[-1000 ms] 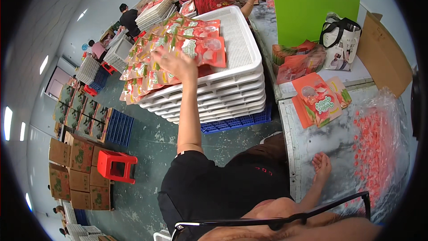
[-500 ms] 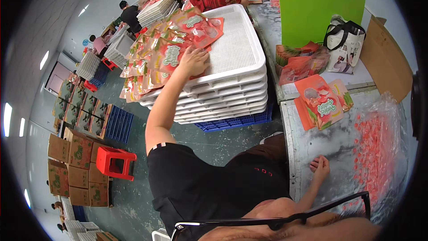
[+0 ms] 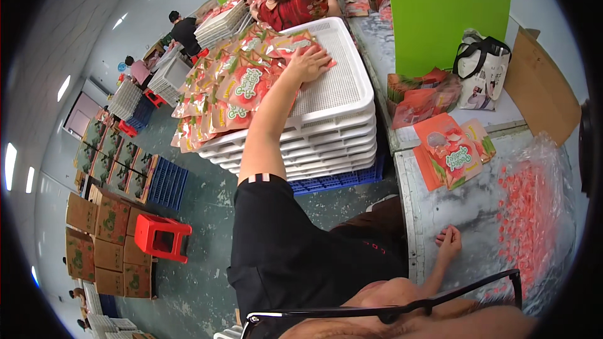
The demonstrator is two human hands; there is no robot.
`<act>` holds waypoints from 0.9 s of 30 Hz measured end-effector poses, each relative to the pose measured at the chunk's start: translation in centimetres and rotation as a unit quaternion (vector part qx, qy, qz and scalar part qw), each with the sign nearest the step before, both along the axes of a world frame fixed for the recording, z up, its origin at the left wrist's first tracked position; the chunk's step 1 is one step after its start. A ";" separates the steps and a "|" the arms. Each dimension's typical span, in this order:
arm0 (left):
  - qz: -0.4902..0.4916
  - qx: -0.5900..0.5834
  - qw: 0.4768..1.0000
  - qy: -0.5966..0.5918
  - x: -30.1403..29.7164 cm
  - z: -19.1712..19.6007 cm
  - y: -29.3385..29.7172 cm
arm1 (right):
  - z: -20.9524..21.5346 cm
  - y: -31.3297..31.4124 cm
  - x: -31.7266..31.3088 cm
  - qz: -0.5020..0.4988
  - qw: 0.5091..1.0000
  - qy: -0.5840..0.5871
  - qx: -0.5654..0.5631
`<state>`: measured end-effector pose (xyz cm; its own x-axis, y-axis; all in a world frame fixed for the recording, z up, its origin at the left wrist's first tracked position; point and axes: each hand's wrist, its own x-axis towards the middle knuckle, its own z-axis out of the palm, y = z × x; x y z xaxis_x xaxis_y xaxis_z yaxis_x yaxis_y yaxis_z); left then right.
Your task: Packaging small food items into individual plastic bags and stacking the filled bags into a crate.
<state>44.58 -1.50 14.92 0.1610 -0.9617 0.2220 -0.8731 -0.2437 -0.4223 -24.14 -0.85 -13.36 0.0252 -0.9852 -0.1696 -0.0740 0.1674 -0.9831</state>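
My left hand (image 3: 308,61) reaches out flat onto a red-and-green snack pouch (image 3: 300,44) lying on the top white perforated tray (image 3: 342,91) of a tall stack. Several similar pouches (image 3: 220,97) cover the left half of that tray in overlapping rows. My right hand (image 3: 448,240) rests on the grey table (image 3: 452,210) with fingers curled, holding nothing that I can see. A small pile of flat pouches (image 3: 450,150) lies on the table beyond it, and a clear bag of small pink sweets (image 3: 531,213) spreads to its right.
The tray stack sits on a blue crate (image 3: 339,181). A green board (image 3: 446,12), a tote bag (image 3: 482,69) and cardboard (image 3: 541,88) stand at the back right. A person in red (image 3: 289,3) works past the trays. A red stool (image 3: 161,236) and cartons (image 3: 100,245) occupy the floor left.
My left hand has moved across the top tray toward the far right, pressing a pouch down there. My right hand has stayed on the table.
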 end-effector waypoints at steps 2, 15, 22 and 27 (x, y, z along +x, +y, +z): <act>0.098 -0.024 0.995 0.004 1.7 -1.8 1.6 | -1.0 0.6 0.6 0.006 1.000 0.008 -0.009; 0.311 -0.126 0.942 -0.017 2.2 -1.1 0.9 | 0.5 1.5 1.3 -0.056 0.996 0.040 -0.058; -0.258 -0.390 0.867 0.173 -21.1 3.8 -6.3 | 3.4 1.9 1.5 -0.037 0.995 0.079 -0.052; -0.343 -0.089 0.861 0.365 -40.2 -8.4 -10.7 | 2.5 2.0 1.5 -0.041 0.997 0.059 -0.040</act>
<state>4.35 -12.17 6.48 -0.2728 -0.8474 0.4554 -0.8543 0.4311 0.2904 -22.59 1.17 -10.90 -0.0713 -0.9937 -0.0868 -0.1790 0.0984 -0.9789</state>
